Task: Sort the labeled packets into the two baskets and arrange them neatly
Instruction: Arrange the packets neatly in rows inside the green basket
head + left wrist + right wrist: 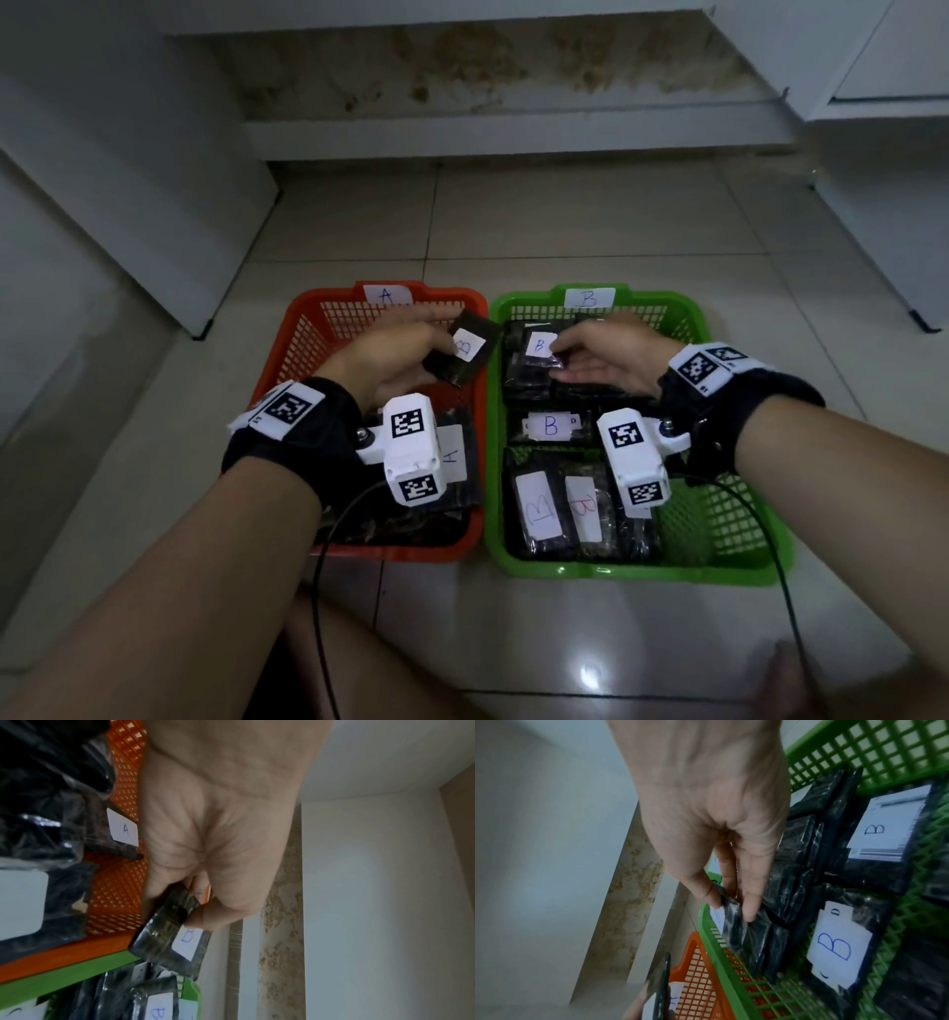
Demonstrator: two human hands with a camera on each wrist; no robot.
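The left hand (395, 354) pinches a B-labelled packet (462, 354) above the orange basket (287, 354), left of frame centre. It belongs in the green basket (683, 318), where the right hand (606, 354) pinches another B packet (534, 354); lay it flat, label up, squared against its neighbours.

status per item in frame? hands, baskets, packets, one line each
Left hand: grips a dark plastic packet labeled B, held above the orange mesh basket labeled A.
Right hand: grip pinches a dark packet labeled B lying in the green mesh basket labeled B.
Orange basket: holds A-labeled packets.
Green basket: holds several B-labeled packets.
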